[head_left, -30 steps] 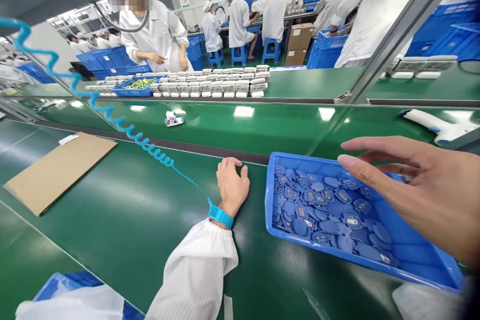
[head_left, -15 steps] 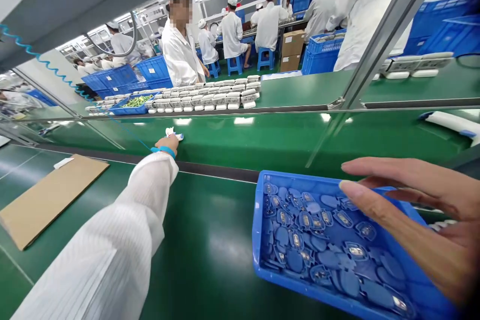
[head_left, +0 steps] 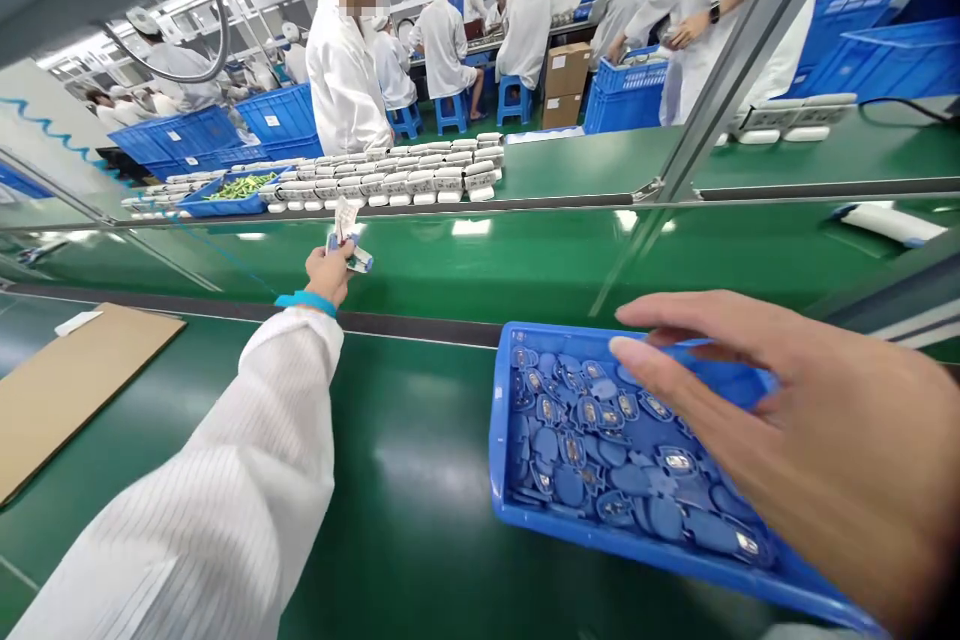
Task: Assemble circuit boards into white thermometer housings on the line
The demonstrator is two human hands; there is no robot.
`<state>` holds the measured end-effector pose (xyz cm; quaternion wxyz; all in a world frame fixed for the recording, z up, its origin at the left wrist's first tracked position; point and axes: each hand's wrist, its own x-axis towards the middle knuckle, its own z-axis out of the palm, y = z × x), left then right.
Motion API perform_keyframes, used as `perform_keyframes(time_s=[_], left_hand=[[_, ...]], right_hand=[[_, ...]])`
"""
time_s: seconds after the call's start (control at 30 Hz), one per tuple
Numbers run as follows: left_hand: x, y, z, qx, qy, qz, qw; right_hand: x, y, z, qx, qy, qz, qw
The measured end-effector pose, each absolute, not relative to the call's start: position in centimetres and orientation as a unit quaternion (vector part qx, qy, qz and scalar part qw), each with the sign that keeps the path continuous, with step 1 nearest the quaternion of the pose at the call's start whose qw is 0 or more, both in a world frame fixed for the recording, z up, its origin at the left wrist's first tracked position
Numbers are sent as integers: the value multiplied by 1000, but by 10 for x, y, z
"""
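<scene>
My left hand, in a white sleeve with a blue wrist strap, reaches out over the green conveyor belt and is closed on a small white and blue part, lifted a little off the belt. My right hand hovers with fingers stretched out over a blue tray near me. The tray holds several small blue flat parts, some with metal contacts.
A brown cardboard sheet lies at the left. Rows of white casings and a blue bin of green parts sit on the far side. A person in white stands there; others work behind. A metal post slants at right.
My left hand went from resting by the tray to reaching onto the belt and has picked up the small white and blue part. My right hand slid left over the tray.
</scene>
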<state>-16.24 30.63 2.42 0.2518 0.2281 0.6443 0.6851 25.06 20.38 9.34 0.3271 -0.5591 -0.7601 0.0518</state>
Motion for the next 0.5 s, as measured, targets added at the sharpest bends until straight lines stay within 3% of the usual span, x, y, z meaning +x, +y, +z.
perform_keyframes(time_s=[0.17,0.27,0.37,0.5], left_hand=[[-109,204,47,272,537,697,389],[-65,126,58,338,561,598,462],[-27,70,55,441,613,493,433],[11,31,41,532,604,426,413]], right_hand=[[211,180,102,-454,-795,141,376],[192,154,103,-424,-783,209,405],[189,122,97,-407,-779,244,410],[201,77,78,-396,-812,264,337]])
